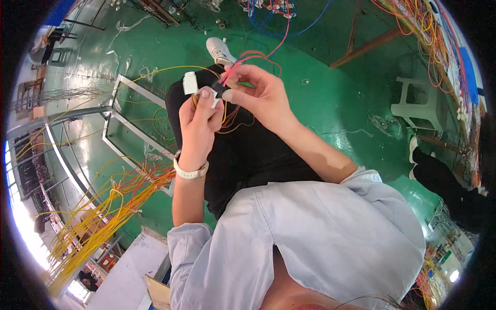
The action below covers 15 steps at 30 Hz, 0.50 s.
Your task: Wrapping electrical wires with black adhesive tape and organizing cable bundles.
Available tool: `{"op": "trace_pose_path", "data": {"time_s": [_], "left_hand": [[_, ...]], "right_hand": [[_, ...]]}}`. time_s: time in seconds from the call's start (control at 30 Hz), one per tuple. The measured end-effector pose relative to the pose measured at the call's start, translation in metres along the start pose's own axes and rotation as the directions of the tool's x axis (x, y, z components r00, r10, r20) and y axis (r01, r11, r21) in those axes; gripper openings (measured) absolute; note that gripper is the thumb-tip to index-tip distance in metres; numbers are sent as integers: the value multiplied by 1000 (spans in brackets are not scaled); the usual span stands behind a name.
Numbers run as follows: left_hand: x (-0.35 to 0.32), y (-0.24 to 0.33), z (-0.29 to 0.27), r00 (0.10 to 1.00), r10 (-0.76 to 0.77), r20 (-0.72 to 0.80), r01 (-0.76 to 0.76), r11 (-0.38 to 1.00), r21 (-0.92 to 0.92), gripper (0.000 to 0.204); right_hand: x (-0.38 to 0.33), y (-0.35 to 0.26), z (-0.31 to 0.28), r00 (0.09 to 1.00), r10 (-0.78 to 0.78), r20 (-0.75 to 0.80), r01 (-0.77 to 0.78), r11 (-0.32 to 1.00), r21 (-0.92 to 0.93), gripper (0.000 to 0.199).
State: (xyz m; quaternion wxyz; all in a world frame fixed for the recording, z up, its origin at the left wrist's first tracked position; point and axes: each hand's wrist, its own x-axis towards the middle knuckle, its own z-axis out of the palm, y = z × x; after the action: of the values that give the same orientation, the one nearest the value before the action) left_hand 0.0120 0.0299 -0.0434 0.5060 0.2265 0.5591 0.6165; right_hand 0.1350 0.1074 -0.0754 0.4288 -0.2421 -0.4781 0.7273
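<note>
Two hands meet just above the centre of the view, over a black-trousered lap. The left hand (199, 121), wearing one pale wristband (190, 172), is curled in a fist-like grip around one small white plastic connector (214, 96), thumb pressed on top. A second white connector (190, 82) hangs just beside it at 10 o'clock, on a yellow wire (165, 71) that arcs away toward 9 o'clock. The right hand (261, 95) pinches a bundle of red wires (235, 67) between thumb and forefinger, right at the held connector; the strands rise toward 12 o'clock and loop back. How many red strands there are cannot be counted.

The held connector is a blocky, off-white housing, mostly hidden by fingers.

One white shoe (219, 50) shows at 12 o'clock. One white plastic stool (419, 103) stands on the green floor (330, 98) at 3 o'clock. A sheaf of yellow and orange wires (111, 199) fans out at 8 o'clock.
</note>
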Motion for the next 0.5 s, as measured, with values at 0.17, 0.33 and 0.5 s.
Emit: {"op": "trace_pose_path", "data": {"time_s": [0.17,0.33,0.5], "left_hand": [[-3,8,-2,997,-39,70,39,999,-7,27],[-6,2,-2,977,26,213,-85,958,275,22],[-8,8,6,953,14,304,-169,854,492,17]], "right_hand": [[-1,-21,-8,954,265,141,-263,964,-30,26],[2,-34,-22,871,457,181,-480,869,118,31],[3,-20,-17,953,298,-43,-300,954,-26,14]]}}
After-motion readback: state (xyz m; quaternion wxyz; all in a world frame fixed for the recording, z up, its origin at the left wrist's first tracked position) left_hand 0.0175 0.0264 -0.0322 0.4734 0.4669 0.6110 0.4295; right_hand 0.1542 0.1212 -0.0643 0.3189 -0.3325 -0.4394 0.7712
